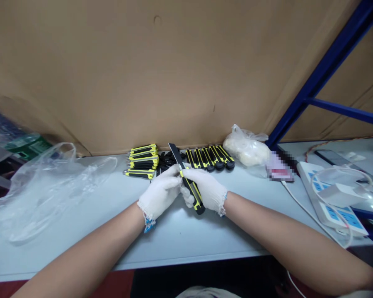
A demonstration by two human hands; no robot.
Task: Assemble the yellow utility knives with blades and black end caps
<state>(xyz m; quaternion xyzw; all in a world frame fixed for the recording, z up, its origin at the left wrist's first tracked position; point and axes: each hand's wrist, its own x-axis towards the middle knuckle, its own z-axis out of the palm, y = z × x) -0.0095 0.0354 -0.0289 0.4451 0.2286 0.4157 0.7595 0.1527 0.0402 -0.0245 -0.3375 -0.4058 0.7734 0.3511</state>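
A yellow-and-black utility knife (193,189) is held over the table, its dark blade slid far out and pointing up and slightly left. My right hand (209,186), in a white knitted glove, wraps round the handle. My left hand (161,191), gloved the same way, is closed at the knife's front end, near where the blade leaves the handle; its fingertips are partly hidden. Just behind my hands lies a heap of small black parts (166,159). To its left are stacked yellow-and-black knife bodies (142,159). A row of similar knives with black ends (209,158) lies to its right.
Clear plastic bags (49,190) spread over the table's left side, near a green bottle (27,145). At right are a tied bag of white contents (248,151), a blurred-out item (279,167) with a cable, a power strip (332,198) and a blue metal frame (323,62).
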